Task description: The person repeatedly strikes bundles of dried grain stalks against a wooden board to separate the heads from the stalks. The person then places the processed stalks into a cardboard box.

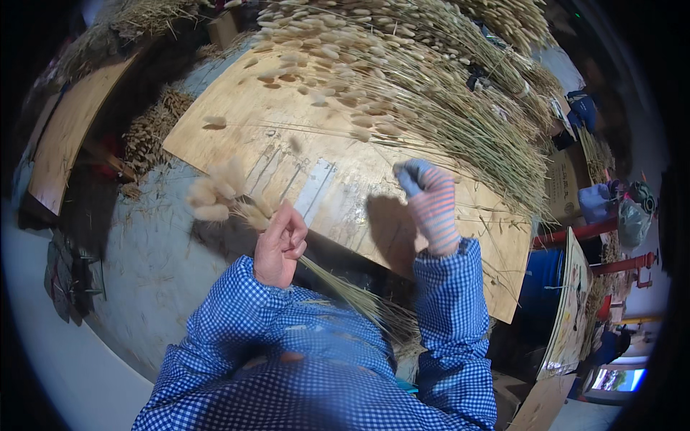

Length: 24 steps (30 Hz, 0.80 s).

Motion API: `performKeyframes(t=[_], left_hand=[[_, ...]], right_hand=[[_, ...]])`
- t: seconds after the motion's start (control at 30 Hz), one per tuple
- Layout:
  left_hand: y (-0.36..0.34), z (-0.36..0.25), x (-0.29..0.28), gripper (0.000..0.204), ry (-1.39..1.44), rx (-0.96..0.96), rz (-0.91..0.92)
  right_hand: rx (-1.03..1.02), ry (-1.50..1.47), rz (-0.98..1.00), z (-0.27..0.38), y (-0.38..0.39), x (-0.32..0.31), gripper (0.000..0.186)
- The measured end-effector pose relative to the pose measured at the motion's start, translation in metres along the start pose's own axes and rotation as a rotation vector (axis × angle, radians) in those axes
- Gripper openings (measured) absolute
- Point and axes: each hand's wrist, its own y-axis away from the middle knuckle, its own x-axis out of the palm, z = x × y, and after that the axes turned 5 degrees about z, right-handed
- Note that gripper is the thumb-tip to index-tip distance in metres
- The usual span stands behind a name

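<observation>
My bare left hand (pixel 280 244) is closed around a small bunch of dried grass with pale fluffy oval heads (pixel 215 192); its heads point up-left and its stems run down-right past my lap. My right hand (pixel 430 205), in a striped pink and blue knit glove, hangs over the right part of a plywood board (pixel 330 205), its fingers curled together; whatever they may hold is hidden or too small to name. A large spread of similar dried grass (pixel 445 93) lies along the back of the board, heads to the left and stems to the right.
Another wooden board (pixel 75 126) stands at left beside piled dried plants (pixel 151 129) on the grey floor (pixel 144 244). At right are a cardboard box (pixel 564 179), red pipes (pixel 622 269), hanging bags (pixel 632 223) and leaning panels (pixel 564 309). Loose stems cross the main board.
</observation>
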Motion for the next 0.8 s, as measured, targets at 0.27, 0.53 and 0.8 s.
performKeyframes(t=[0.27, 0.53, 0.8], left_hand=[[0.009, 0.005, -0.006, 0.031, 0.074, -0.027, 0.043], [0.009, 0.002, 0.003, 0.051, 0.059, 0.049, -0.05], [0.016, 0.002, 0.006, 0.06, 0.013, 0.088, -0.031]], right_hand=[[-0.097, 0.161, 0.335, 0.016, 0.093, 0.018, 0.011], [-0.132, 0.446, 0.317, 0.021, 0.113, 0.008, 0.011], [-0.107, 0.656, 0.196, -0.012, 0.145, -0.053, 0.015]])
